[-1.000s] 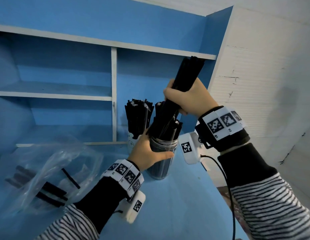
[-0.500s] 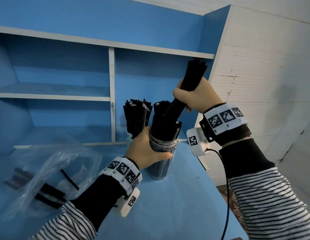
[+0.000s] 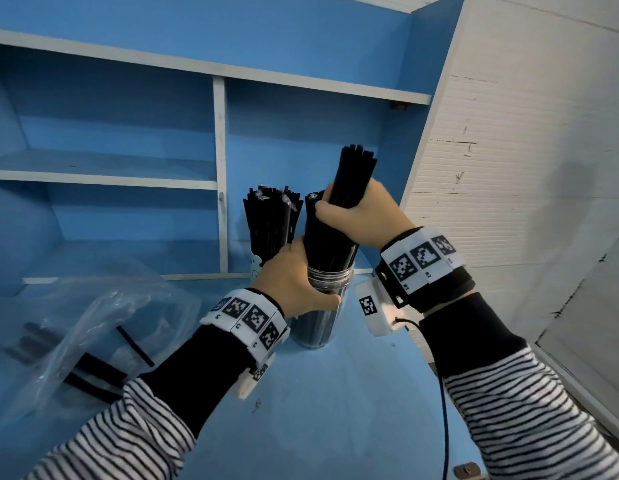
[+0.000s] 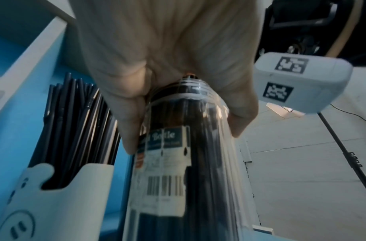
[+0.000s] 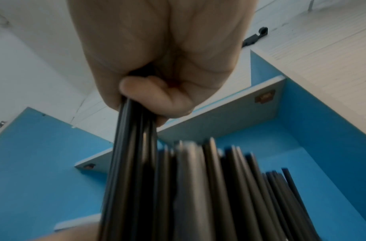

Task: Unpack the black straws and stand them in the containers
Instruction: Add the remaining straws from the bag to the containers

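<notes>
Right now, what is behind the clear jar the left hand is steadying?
Behind the clear jar stands a white cup packed with black straws. The left hand hides most of that cup in the head view.

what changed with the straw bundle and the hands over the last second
The right hand has pushed its bundle of straws further down into the clear jar and swung it from a rightward lean to nearly upright. The left hand still grips the jar near its rim. The white cup of straws and the plastic bag have not moved.
</notes>
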`<state>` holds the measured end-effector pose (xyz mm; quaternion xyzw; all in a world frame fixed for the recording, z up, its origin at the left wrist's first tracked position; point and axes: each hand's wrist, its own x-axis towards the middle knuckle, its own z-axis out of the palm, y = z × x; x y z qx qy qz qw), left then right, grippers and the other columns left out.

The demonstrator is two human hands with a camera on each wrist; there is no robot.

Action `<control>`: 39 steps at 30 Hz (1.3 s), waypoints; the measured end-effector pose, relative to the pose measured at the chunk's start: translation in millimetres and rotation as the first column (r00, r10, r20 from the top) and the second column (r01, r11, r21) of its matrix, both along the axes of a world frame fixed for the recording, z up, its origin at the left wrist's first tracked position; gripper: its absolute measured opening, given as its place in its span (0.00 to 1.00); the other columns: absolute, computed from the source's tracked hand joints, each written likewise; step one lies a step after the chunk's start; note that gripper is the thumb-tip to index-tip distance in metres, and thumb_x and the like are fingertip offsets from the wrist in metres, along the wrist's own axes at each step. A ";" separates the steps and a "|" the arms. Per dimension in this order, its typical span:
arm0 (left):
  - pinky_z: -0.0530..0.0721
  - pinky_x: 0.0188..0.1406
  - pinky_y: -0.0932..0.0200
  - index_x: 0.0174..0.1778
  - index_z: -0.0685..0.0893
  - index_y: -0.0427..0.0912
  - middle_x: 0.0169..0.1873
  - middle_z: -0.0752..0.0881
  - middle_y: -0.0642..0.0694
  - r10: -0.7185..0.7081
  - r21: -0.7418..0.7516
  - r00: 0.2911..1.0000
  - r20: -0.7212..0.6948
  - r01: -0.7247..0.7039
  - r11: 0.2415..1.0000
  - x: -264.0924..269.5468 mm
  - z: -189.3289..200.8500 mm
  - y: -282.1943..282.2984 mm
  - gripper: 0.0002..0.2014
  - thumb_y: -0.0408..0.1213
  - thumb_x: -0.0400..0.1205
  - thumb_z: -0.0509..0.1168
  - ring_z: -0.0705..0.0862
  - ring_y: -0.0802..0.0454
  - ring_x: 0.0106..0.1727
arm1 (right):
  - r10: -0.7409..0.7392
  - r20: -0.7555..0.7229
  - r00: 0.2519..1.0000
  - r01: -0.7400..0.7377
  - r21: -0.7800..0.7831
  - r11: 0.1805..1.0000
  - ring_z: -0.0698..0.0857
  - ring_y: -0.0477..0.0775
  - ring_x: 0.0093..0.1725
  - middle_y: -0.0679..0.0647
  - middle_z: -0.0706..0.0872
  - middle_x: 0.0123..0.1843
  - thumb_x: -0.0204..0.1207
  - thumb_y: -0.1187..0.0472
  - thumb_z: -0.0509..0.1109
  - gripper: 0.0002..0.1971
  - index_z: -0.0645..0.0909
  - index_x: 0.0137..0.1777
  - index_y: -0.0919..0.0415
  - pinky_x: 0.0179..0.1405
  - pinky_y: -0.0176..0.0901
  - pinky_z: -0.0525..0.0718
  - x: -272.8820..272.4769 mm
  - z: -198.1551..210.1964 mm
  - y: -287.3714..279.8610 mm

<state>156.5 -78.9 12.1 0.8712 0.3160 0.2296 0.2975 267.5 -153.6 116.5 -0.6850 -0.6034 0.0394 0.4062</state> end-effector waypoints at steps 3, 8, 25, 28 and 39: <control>0.84 0.55 0.56 0.70 0.69 0.53 0.57 0.83 0.57 -0.009 -0.024 0.997 0.076 0.011 1.000 -5.7 -1.3 -0.3 0.46 0.55 0.56 0.81 0.83 0.56 0.55 | 0.005 0.009 1.000 -0.004 -0.049 0.999 0.84 0.59 0.42 0.64 0.84 0.39 0.71 0.53 0.69 0.16 0.80 0.39 0.69 0.49 0.55 0.86 5.0 -18.9 10.3; 0.83 0.58 0.56 0.66 0.73 0.57 0.56 0.84 0.60 -0.025 -0.033 0.992 0.125 0.029 0.999 -9.8 -5.8 -3.1 0.39 0.54 0.60 0.82 0.83 0.59 0.56 | -0.118 0.117 0.986 0.129 -0.093 0.987 0.70 0.54 0.64 0.51 0.74 0.58 0.57 0.27 0.72 0.31 0.78 0.53 0.47 0.69 0.51 0.68 9.3 -41.0 12.5; 0.79 0.51 0.62 0.64 0.74 0.53 0.53 0.85 0.59 -0.006 -0.045 0.991 0.131 0.012 0.999 -10.6 -2.9 -6.7 0.36 0.52 0.62 0.82 0.83 0.59 0.51 | 0.017 0.321 0.947 -0.125 0.319 0.939 0.81 0.46 0.65 0.53 0.85 0.63 0.79 0.62 0.68 0.13 0.85 0.62 0.62 0.68 0.21 0.68 -2.1 -46.7 3.6; 0.82 0.54 0.60 0.64 0.74 0.54 0.54 0.85 0.58 -0.024 -0.041 0.990 0.137 0.030 0.999 -10.6 -3.0 -6.5 0.37 0.52 0.62 0.82 0.84 0.58 0.53 | 0.082 0.289 0.954 -0.178 0.327 0.928 0.81 0.44 0.64 0.52 0.85 0.62 0.76 0.67 0.67 0.15 0.84 0.62 0.63 0.68 0.25 0.71 -5.6 -43.4 -1.8; 0.83 0.45 0.63 0.56 0.70 0.59 0.48 0.85 0.60 -0.017 -0.031 0.991 0.136 0.022 0.999 -11.5 -1.4 -9.5 0.32 0.52 0.62 0.81 0.84 0.61 0.48 | 0.016 0.439 0.898 -0.163 0.298 0.941 0.83 0.49 0.65 0.51 0.88 0.62 0.81 0.59 0.67 0.14 0.85 0.63 0.61 0.68 0.37 0.75 0.2 -65.2 1.7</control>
